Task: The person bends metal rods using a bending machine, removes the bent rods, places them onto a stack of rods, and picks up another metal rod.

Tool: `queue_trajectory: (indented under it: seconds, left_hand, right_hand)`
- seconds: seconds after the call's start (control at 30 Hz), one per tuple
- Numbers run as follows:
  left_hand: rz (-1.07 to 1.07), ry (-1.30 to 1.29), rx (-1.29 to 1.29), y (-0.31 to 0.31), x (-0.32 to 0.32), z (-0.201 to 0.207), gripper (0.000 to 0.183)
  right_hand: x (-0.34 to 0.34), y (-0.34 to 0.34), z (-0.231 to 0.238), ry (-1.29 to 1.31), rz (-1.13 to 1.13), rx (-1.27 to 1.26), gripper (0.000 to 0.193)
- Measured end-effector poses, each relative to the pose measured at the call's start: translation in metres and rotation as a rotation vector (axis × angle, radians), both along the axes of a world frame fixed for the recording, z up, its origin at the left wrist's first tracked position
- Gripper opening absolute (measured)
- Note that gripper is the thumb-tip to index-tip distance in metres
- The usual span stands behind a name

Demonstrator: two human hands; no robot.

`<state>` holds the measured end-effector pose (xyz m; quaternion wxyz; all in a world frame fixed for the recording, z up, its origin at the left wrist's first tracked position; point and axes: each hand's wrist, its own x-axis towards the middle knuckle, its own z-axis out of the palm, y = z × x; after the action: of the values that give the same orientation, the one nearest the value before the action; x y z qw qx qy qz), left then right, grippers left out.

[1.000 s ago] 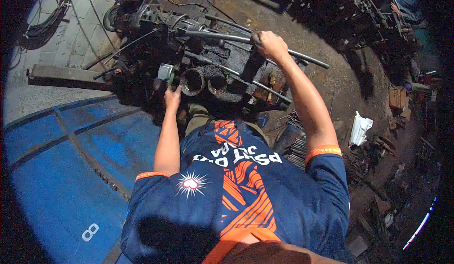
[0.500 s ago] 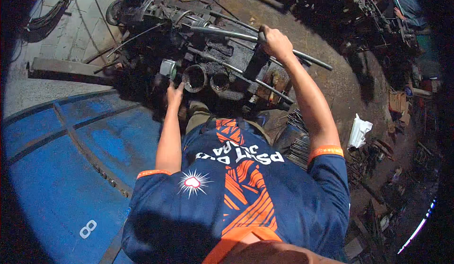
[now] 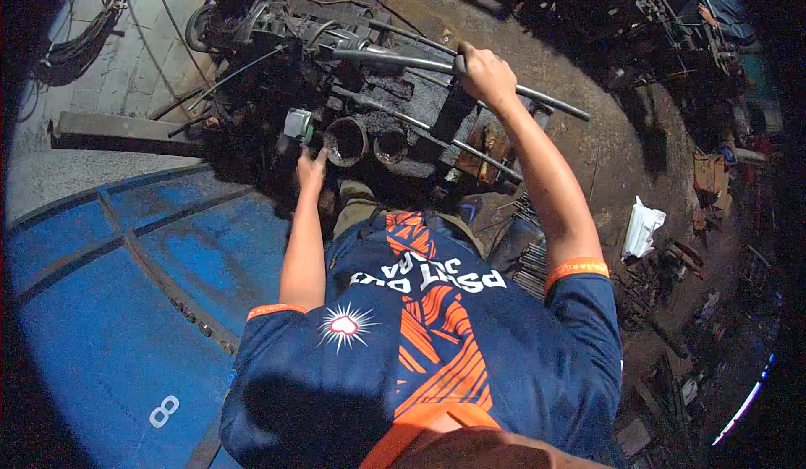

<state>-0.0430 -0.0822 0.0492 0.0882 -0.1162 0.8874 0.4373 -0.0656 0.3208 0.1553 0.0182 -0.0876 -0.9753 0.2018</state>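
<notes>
My right hand (image 3: 489, 76) is wrapped around a long metal bar (image 3: 550, 104) that slants across a greasy machine (image 3: 403, 87). The bar's thicker end (image 3: 369, 56) reaches a round metal part (image 3: 323, 36) at the machine's left. Beside a small white-faced box (image 3: 296, 122) with a green edge, my left hand (image 3: 311, 168) has its fingers bent around something dark that I cannot make out. Two round metal cups (image 3: 346, 140) with open tops stand just right of that hand. A thinner rod (image 3: 411, 119) runs below the bar, roughly along it.
A large blue metal panel (image 3: 101, 318) lies at the left, near a steel beam (image 3: 126, 131) and coiled cable (image 3: 84, 36). Metal rods (image 3: 533, 267) and scrap lie at the right, by a white plastic piece (image 3: 643, 228). Another person's hand (image 3: 708, 15) shows at the far right.
</notes>
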Motion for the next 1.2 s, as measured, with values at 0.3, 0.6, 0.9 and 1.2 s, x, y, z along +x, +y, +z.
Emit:
queue_trajectory:
  seconds: [0.3,0.6,0.9,1.2]
  left_hand:
    - [-0.034,-0.02,-0.012,-0.025,-0.008,-0.045,0.066]
    - [-0.02,-0.029,-0.088,-0.011,-0.006,-0.021,0.068]
    - [-0.06,0.003,-0.117,-0.005,-0.005,-0.008,0.068]
    - [0.016,-0.062,-0.133,-0.001,-0.006,-0.004,0.066]
  right_hand:
    - [-0.001,-0.005,0.003,0.03,-0.023,0.015,0.028]
    - [0.003,-0.013,0.013,0.006,-0.067,0.035,0.034]
    - [0.003,-0.008,-0.01,0.117,-0.091,0.094,0.029]
    - [0.001,-0.014,0.01,-0.05,-0.063,0.063,0.031]
